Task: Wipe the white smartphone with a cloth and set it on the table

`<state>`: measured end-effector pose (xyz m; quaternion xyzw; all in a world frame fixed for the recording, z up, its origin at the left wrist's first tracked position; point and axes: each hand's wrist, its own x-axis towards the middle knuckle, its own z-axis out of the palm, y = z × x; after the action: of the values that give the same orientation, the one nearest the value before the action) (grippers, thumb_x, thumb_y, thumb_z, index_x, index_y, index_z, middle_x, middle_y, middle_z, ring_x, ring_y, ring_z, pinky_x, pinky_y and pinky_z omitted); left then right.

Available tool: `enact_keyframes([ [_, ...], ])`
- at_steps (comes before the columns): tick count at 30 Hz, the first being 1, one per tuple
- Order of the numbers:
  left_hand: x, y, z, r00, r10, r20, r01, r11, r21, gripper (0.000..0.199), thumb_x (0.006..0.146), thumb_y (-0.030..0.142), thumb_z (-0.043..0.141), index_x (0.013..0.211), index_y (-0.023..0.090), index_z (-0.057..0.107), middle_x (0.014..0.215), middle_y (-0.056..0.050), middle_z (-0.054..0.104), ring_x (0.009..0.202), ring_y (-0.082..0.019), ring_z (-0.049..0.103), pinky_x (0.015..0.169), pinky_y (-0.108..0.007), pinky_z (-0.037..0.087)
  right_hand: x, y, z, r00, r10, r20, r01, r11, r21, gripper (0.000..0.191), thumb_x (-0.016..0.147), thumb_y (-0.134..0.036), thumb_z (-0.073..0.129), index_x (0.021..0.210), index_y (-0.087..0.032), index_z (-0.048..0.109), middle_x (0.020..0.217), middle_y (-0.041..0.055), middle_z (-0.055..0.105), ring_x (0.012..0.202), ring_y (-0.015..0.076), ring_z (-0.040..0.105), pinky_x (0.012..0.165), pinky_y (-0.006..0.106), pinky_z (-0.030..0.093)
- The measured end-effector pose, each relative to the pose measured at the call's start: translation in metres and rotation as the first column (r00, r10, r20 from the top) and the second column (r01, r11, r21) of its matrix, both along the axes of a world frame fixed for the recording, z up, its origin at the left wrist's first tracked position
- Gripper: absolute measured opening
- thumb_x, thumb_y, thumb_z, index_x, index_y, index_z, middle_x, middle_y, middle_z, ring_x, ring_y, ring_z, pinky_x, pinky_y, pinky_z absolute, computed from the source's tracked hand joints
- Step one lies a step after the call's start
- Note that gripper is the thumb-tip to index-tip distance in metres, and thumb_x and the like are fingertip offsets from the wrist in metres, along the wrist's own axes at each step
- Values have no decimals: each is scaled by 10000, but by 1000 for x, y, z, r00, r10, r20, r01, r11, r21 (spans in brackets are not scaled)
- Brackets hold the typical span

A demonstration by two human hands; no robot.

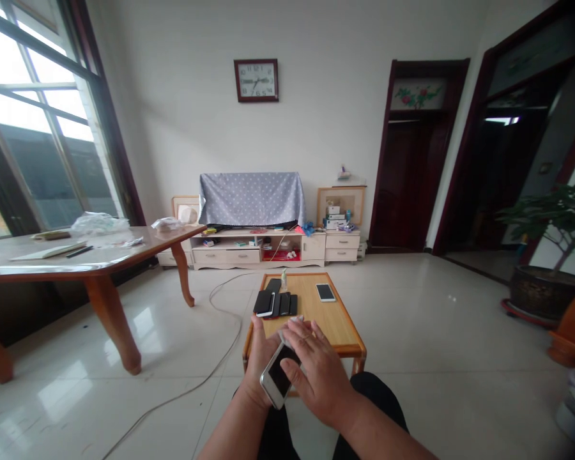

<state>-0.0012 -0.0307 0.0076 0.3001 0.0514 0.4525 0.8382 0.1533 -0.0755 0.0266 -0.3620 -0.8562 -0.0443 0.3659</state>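
A white smartphone (280,378) with a dark screen lies tilted in my left hand (255,370), whose palm and fingers support it from the left and below. My right hand (319,377) reaches across the phone's upper part with bent fingers and presses a thin white wipe (283,336) against it. Most of the wipe is hidden under those fingers; whether it is paper or cloth I cannot tell. Beyond the hands, on a low wooden table (338,329), several dark phones (283,303) lie grouped at the left. A white phone (325,292) rests apart at the right.
A small bottle (284,280) stands at the low table's far end. To the left is a larger wooden table (158,243) with plastic bags (100,223). A cable (211,377) runs over the tiled floor. A white cabinet (230,257) lines the wall; a potted plant (546,284) stands right.
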Motion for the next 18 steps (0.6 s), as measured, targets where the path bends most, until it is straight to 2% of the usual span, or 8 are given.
enact_keyframes([
  [2, 1, 0, -1, 999, -37, -2, 37, 999, 10, 1019, 863, 859, 259, 1443, 61, 514, 1440, -244, 592, 1463, -400, 410, 1270, -552, 164, 0, 4, -1, 999, -36, 1, 36, 999, -11, 520, 1073, -442, 428, 1494, -138, 471, 1524, 164, 512, 1470, 305, 402, 1210, 606, 323],
  [3, 1, 1, -2, 1000, -16, -11, 16, 1000, 6, 1022, 862, 859, 265, 1436, 52, 519, 1435, -246, 595, 1469, -404, 398, 1271, -547, 166, -2, 2, -2, 999, -33, 7, 33, 999, -6, 543, 1069, -453, 435, 1506, -130, 457, 1537, 171, 494, 1478, 314, 386, 1208, 610, 322],
  [6, 1, 1, -7, 991, 119, -65, -122, 992, -40, 996, 878, 832, 314, 1411, 20, 538, 1423, -255, 605, 1469, -395, 401, 1273, -500, 186, -13, -16, -7, 996, 69, 58, -70, 997, 22, 676, 1043, -524, 474, 1560, -99, 378, 1600, 181, 394, 1512, 333, 309, 1223, 593, 301],
  [8, 1, 1, -9, 977, 192, -94, -199, 978, -70, 967, 888, 810, 351, 1404, 15, 545, 1427, -260, 602, 1455, -388, 426, 1272, -491, 200, -19, -27, -9, 984, 156, 83, -159, 987, 31, 728, 1030, -564, 485, 1577, -101, 353, 1607, 169, 383, 1510, 324, 315, 1234, 561, 293],
  [10, 1, 0, -11, 976, 201, -84, -208, 975, -77, 955, 891, 804, 361, 1400, 19, 553, 1430, -256, 602, 1457, -384, 425, 1270, -495, 211, -21, -28, -8, 980, 184, 79, -186, 982, 23, 698, 1038, -550, 478, 1580, -125, 360, 1599, 151, 405, 1503, 313, 333, 1238, 552, 287],
  [13, 3, 1, -12, 987, 159, -29, -161, 984, -78, 955, 876, 826, 355, 1363, 41, 599, 1400, -228, 637, 1491, -363, 375, 1266, -474, 227, -19, -17, -6, 994, 107, 25, -107, 994, -11, 632, 1058, -484, 460, 1580, -140, 366, 1604, 152, 396, 1511, 323, 313, 1230, 578, 287],
  [15, 3, 3, -14, 987, 156, -28, -158, 982, -99, 947, 858, 843, 369, 1325, 63, 635, 1384, -213, 654, 1493, -355, 374, 1263, -458, 241, -20, -14, -6, 996, 89, 14, -89, 995, -34, 658, 1052, -491, 470, 1588, -129, 348, 1621, 159, 360, 1519, 332, 291, 1229, 576, 287],
  [18, 0, 6, -18, 978, 207, -32, -210, 971, -118, 922, 861, 823, 413, 1336, 62, 623, 1432, -226, 613, 1475, -369, 401, 1254, -452, 267, -27, -23, -12, 985, 168, 49, -166, 986, -34, 735, 1037, -534, 481, 1609, -114, 289, 1645, 157, 301, 1526, 330, 268, 1242, 546, 267],
])
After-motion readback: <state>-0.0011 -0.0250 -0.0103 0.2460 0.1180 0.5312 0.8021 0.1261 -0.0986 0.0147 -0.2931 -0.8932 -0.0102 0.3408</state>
